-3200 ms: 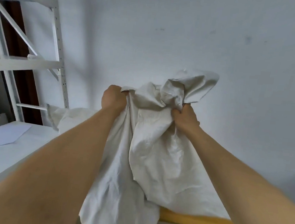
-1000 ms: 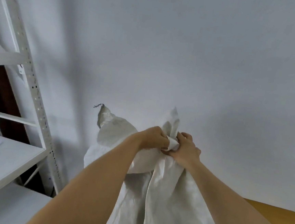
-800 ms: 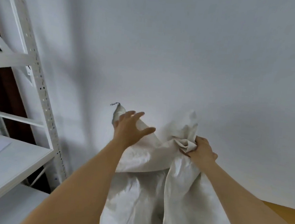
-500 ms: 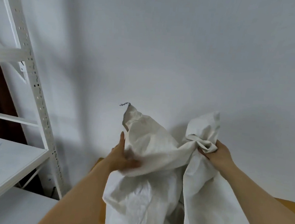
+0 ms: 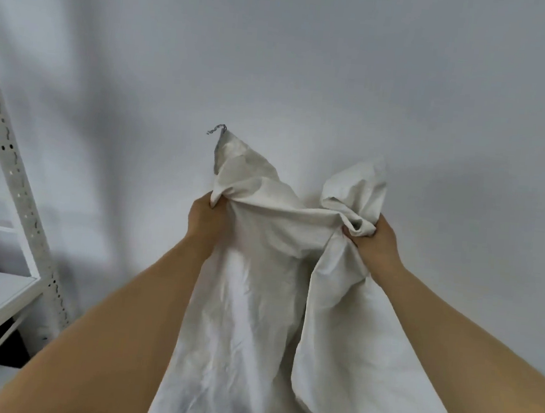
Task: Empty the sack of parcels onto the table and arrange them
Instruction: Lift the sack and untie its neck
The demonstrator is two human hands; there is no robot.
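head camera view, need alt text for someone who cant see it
Two bare hands hold a crumpled white sack up before a plain white wall: the left hand grips one upper corner, the right hand a bunched fold at the other. The sack hangs down between the forearms. A white metal shelf rack stands at the left edge; no parcels are visible.
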